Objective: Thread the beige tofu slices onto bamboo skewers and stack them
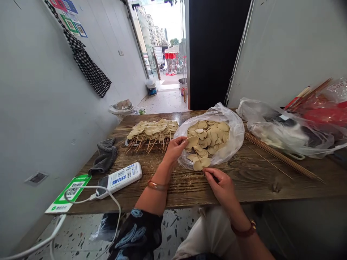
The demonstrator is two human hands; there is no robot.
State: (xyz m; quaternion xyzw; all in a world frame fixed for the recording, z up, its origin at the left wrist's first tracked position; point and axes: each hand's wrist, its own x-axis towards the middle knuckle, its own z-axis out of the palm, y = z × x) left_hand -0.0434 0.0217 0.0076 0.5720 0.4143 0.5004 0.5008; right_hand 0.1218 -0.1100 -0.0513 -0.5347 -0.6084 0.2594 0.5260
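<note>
My left hand (175,150) pinches a thin, pale beige slice (192,141) at the near left of an open clear plastic bag (235,133). Inside the bag lies a heap of similar loose slices (213,135). My right hand (221,182) is closed just in front of the bag, fingertips on the end of a skewer, most of which is hidden; a few threaded slices (201,164) show above the fingers. Left of the bag, finished-looking skewers of slices (153,128) are stacked on a tray, bare stick ends towards me.
A bundle of bare bamboo skewers (282,157) lies right of the bag, beside another plastic bag (287,133). On the left are a dark grey cloth (104,155), a white power bank (124,177) with its cable, and a green QR card (71,193). The wooden table's (187,196) near edge faces me.
</note>
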